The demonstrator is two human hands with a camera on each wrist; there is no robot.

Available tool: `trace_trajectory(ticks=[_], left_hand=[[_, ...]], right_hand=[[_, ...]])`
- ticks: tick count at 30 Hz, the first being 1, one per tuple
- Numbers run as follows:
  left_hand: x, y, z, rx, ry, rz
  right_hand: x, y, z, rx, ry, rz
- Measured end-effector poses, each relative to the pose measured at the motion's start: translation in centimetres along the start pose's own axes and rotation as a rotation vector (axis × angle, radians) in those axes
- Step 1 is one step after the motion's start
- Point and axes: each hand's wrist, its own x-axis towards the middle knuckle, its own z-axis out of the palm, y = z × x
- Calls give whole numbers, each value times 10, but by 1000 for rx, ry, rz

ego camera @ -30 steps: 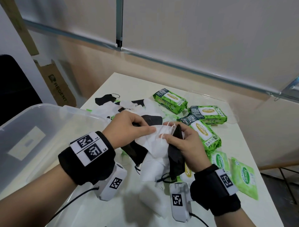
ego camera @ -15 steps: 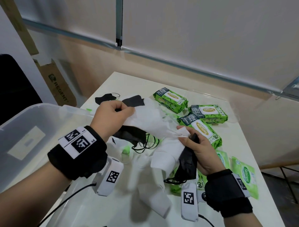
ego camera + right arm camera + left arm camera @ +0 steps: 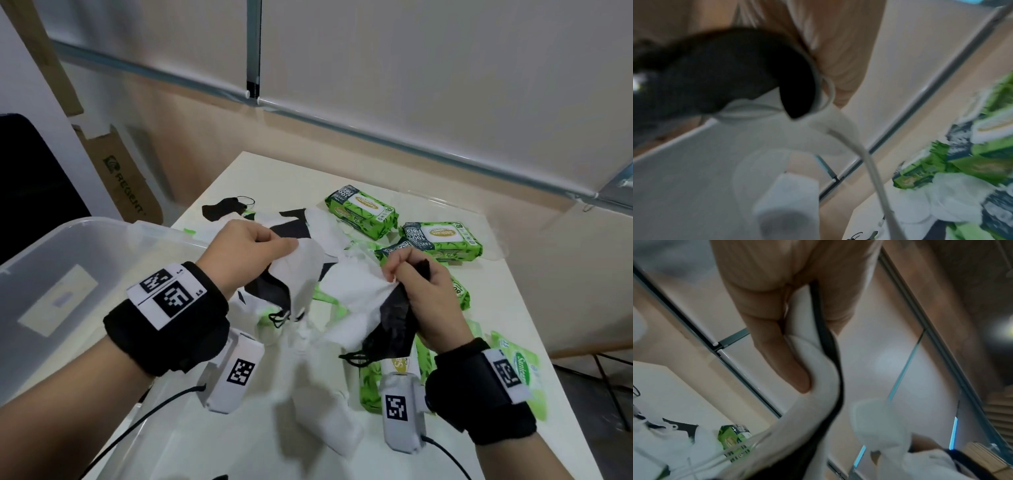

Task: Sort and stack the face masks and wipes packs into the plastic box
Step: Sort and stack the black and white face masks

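Observation:
My left hand [image 3: 255,251] pinches a white face mask [image 3: 301,270] together with a black one [image 3: 270,289] above the table; the left wrist view shows thumb and fingers [image 3: 789,363] clamped on both layers. My right hand [image 3: 416,284] grips another white mask [image 3: 356,294] and a black mask [image 3: 394,325] that hangs down. The two hands are close together, about a hand's width apart. More black and white masks [image 3: 298,222] lie heaped behind them. Green wipes packs [image 3: 361,212] [image 3: 442,240] sit at the right. The clear plastic box [image 3: 61,274] stands at the left.
Flat green wipes sachets [image 3: 520,370] lie by the table's right edge under my right wrist. A cardboard piece [image 3: 123,178] leans against the wall beyond the box. The white table [image 3: 274,174] ends near the wall at the back.
My hands pulled apart with their masks half a second ago and have come closer again. The right hand rose; its white mask now spreads between the hands.

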Motion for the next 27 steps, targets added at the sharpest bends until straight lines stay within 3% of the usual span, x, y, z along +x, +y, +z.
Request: trace_trajectory(ticks=[6,10,14,19,24,27], left_hand=[[-10,3,11,-30,-108,49],[-17,11,16,-65,-159,88],[-22,11,19,-99,-251,108],[-21,12,18,-25,-203,169],[-23,13,21,10,-214,207],[-23,13,27,-8,-210,200]], right_hand=[[-9,-10,29,-260,-258,-136],[-13,-4,35,-366,-248,-139],[-18,-10,37,-310,-283,-199],[-11,-3,32,-197,-122,-137],[-15,-13,28,-134,-327,-75],[-16,-12,33,-196,-298,-107]])
